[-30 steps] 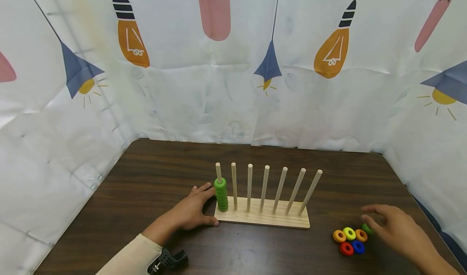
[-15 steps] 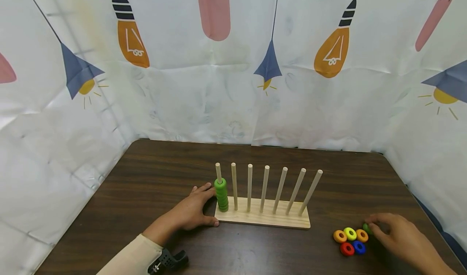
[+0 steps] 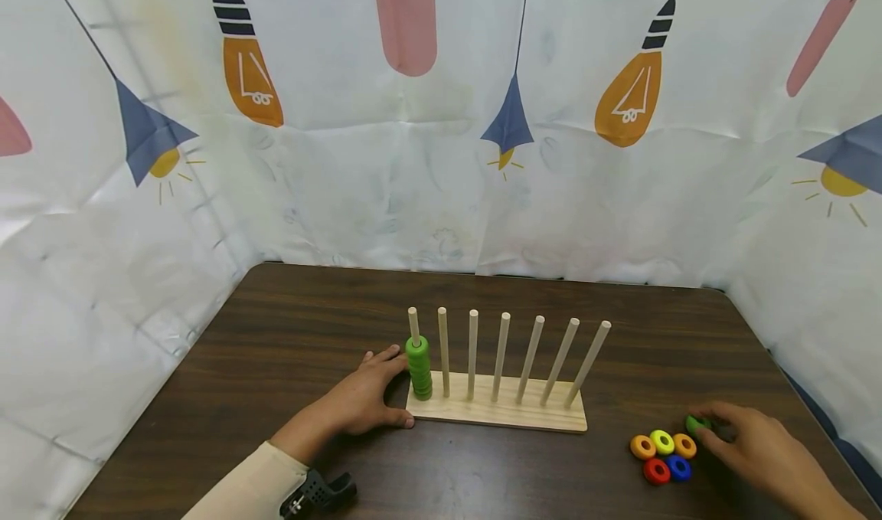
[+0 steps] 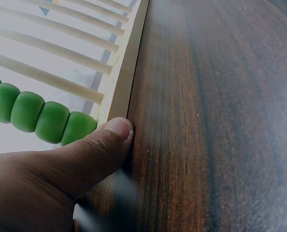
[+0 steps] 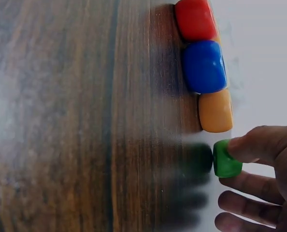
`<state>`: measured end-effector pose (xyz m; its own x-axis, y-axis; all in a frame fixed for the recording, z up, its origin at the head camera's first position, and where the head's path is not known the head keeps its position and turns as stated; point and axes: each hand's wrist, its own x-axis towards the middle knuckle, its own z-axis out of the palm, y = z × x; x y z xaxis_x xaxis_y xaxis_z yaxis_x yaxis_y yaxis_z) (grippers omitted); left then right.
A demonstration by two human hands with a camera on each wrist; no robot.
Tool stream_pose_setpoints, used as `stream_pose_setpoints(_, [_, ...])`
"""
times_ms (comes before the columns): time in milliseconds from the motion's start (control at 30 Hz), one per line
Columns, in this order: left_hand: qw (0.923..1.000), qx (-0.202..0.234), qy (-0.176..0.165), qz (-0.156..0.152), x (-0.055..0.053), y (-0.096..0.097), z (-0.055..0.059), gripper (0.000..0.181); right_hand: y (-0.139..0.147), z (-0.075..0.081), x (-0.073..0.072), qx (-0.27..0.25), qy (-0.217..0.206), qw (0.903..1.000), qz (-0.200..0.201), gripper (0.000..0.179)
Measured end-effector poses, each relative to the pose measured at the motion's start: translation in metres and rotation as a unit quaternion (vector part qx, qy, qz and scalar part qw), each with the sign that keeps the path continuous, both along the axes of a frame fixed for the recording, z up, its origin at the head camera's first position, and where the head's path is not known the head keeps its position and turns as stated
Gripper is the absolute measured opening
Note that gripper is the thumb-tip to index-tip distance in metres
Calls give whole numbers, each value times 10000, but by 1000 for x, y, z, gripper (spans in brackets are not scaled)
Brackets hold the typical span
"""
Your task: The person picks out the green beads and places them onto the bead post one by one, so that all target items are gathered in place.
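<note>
A pale wooden counting rack (image 3: 496, 413) with a row of upright pegs stands mid-table. Several green beads (image 3: 419, 371) are stacked on its leftmost peg. My left hand (image 3: 365, 397) holds the rack's left end, its thumb at the front corner and its fingers toward the back. In the left wrist view, the thumb (image 4: 97, 152) lies against the base beside the lowest green bead (image 4: 79, 128). At the right, my right hand (image 3: 751, 443) pinches one green bead (image 5: 226, 162) between thumb and forefinger. The bead is at table height; whether it touches the wood I cannot tell.
Left of my right hand lie loose ring beads: a red one (image 3: 656, 471), a blue one (image 3: 679, 469), a yellow one (image 3: 662, 442) and two orange ones, left (image 3: 643, 447) and right (image 3: 685, 446). The dark table (image 3: 331, 305) meets a white printed curtain (image 3: 358, 191) behind.
My right hand has come down onto the green bead and now pinches it, with more of the bead showing than half a second ago. My left hand and the rack stay in place.
</note>
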<state>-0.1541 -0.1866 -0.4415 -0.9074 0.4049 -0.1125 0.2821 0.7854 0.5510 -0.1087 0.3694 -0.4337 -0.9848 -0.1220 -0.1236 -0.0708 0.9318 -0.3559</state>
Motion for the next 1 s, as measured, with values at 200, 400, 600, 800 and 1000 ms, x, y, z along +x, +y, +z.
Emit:
stream_pose_setpoints(200, [10000,8,13,47,0,1,0,87,-11,7,-4,-19,157,9999,-40,34])
stream_pose_setpoints(400, [10000,3,4,47,-1,1,1,87,-30,19,-8,-224,595,9980,51,32])
stream_pose_setpoints(600, [10000,4,9,22,-1,0,0,85,-56,33,-9,-316,1073,9935,196,27])
stream_pose_setpoints(800, [10000,4,24,-38,-2,0,0,84,-74,48,-11,-342,1403,9889,359,27])
stream_pose_setpoints(1000, [10000,18,15,-69,-1,-1,-1,87,-85,62,-12,-422,1764,9817,577,28])
